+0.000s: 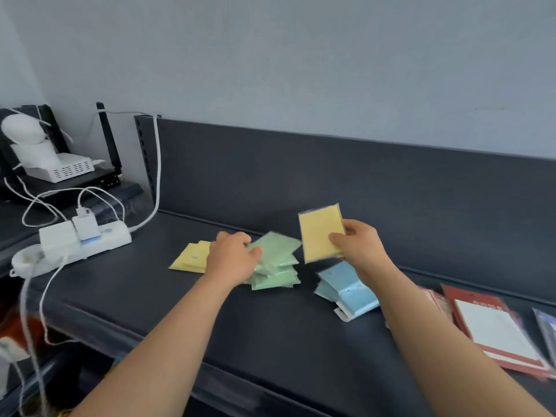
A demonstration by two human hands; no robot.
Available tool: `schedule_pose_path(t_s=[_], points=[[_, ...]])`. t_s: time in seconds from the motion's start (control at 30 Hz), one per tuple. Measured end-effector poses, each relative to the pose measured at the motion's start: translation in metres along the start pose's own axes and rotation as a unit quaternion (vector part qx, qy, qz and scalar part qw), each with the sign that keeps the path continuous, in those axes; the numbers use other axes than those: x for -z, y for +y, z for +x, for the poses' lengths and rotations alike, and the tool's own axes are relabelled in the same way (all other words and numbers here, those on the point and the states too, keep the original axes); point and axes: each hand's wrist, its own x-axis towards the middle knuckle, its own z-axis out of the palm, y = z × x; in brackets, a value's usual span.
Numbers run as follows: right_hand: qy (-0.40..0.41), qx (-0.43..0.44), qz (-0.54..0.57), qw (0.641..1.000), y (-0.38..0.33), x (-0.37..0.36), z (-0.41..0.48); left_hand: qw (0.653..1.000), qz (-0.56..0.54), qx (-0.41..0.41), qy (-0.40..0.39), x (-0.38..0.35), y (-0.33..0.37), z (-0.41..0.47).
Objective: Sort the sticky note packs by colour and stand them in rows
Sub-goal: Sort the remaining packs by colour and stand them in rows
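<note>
On the dark shelf [270, 320] lie three piles of sticky note packs. A loose pile of green packs [279, 260] sits in the middle, and my left hand [231, 254] grips its top pack from the left. Pale yellow packs [191, 257] lie flat just left of that hand. Blue packs [346, 291] are heaped to the right. My right hand [358, 242] holds one orange-yellow pack [320, 233] upright in the air above the blue heap, thumb across its front.
A white power strip [81, 239] with plugs and cables sits at the shelf's left end, with a router [69, 168] behind it. Red-bordered notepads [493, 329] lie at the right. The shelf's back panel [361, 176] rises behind the piles.
</note>
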Motion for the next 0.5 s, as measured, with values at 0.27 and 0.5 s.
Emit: schedule_pose_path(t_s=[0.27, 0.5], points=[[-0.02, 0.038, 0.041, 0.998, -0.033, -0.067, -0.006, 0.976, -0.184, -0.115, -0.007, 0.048, -0.005, -0.008], [-0.051, 0.044, -0.009, 0.998, -0.054, -0.145, -0.014, 0.968, -0.241, -0.075, -0.001, 0.091, -0.054, 0.003]])
